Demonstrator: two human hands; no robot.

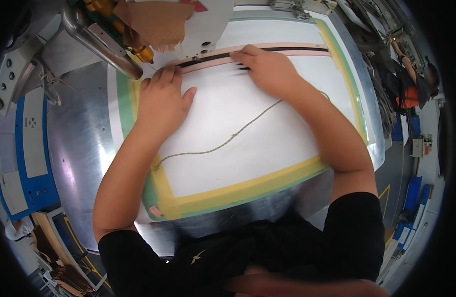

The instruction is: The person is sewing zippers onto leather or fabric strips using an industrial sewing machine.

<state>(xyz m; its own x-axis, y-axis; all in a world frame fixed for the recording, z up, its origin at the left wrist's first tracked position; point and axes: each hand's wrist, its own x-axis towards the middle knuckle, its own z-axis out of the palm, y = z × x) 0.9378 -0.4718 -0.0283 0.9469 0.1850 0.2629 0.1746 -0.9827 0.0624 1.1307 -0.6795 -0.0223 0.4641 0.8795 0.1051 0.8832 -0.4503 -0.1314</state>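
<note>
A pink strip (312, 48) with a black band along it runs across a white board (213, 178) bordered in yellow and green tape. The fingers of my left hand (163, 104) rest on the strip's left part, thumb apart, just below a sewing machine's needle area (150, 62). My right hand (270, 72) presses at the strip's middle, its fingers curled around a blurred black pointed tool (243, 67), apparently tweezers. A thin speckled cord (213, 149) lies wavy across the board between my forearms.
A steel machine table (79, 148) surrounds the board, with a blue control panel (37, 195) at left. A metal tube (99, 44) hangs at upper left. At far right, another person (413, 89) is by dark material and equipment.
</note>
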